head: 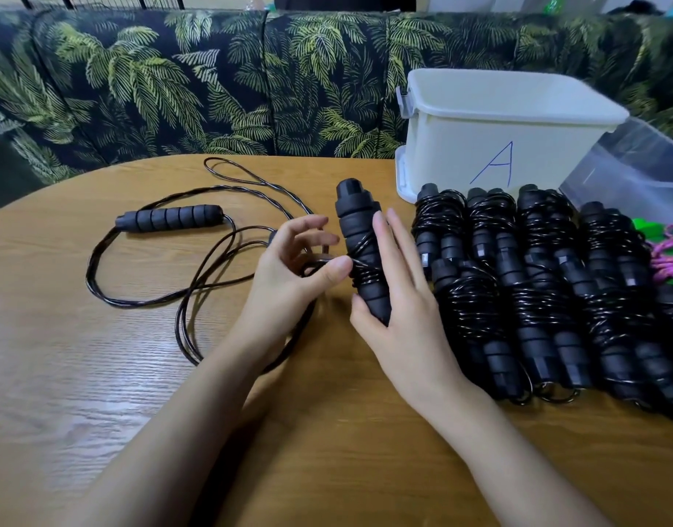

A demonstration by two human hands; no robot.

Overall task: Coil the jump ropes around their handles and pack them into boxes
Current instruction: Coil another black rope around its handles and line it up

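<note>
— Nearest me on the worktop, what is held?
— I see my left hand pinching the black rope between thumb and forefinger, right where it meets the handle. My right hand grips that handle, thumb at its lower end, fingers laid along its side; a few turns of rope circle its middle.
— And beyond?
— Loose rope loops left to the second handle, lying flat. To the right, coiled ropes lie in a row, touching. Behind them stands a white box marked A, a clear bin beside it.
</note>
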